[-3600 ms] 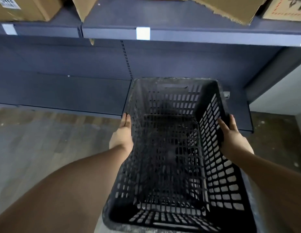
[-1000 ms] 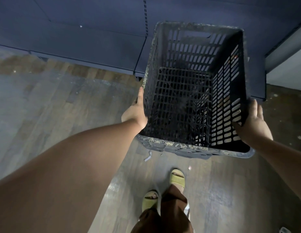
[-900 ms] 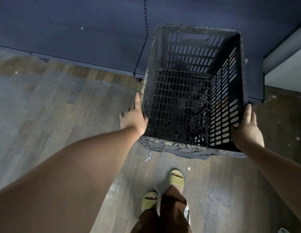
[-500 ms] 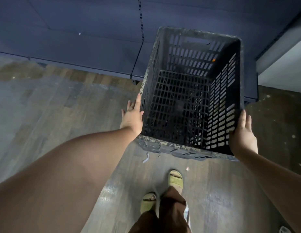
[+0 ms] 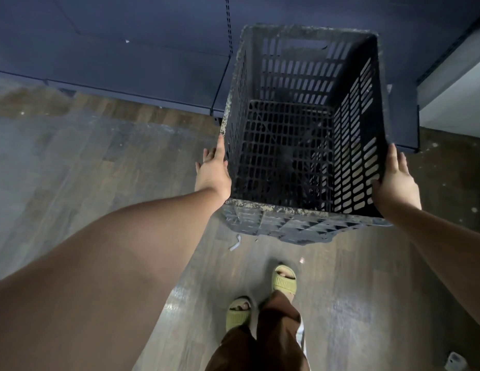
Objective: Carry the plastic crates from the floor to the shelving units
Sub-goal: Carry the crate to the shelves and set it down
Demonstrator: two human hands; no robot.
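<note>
A black slotted plastic crate (image 5: 300,124), empty and with a grimy rim, is pressed between my two hands. My left hand (image 5: 213,172) lies flat against its left wall near the near corner. My right hand (image 5: 394,178) presses on its right wall near the near corner. The crate's far end reaches over the low dark-blue bottom shelf (image 5: 126,62) of the shelving unit, while its near end hangs over the wooden floor. I cannot tell whether the far end touches the shelf.
My feet in green sandals (image 5: 284,279) stand on the floor just behind the crate. A small grey scrap (image 5: 235,243) lies under the crate's near edge. A white wall (image 5: 461,89) bounds the shelving on the right. A small pale object (image 5: 454,361) sits at the bottom right.
The crate has come down from chest height and moved forward toward the bottom shelf. Both hands slid along its side walls toward the near corners.
</note>
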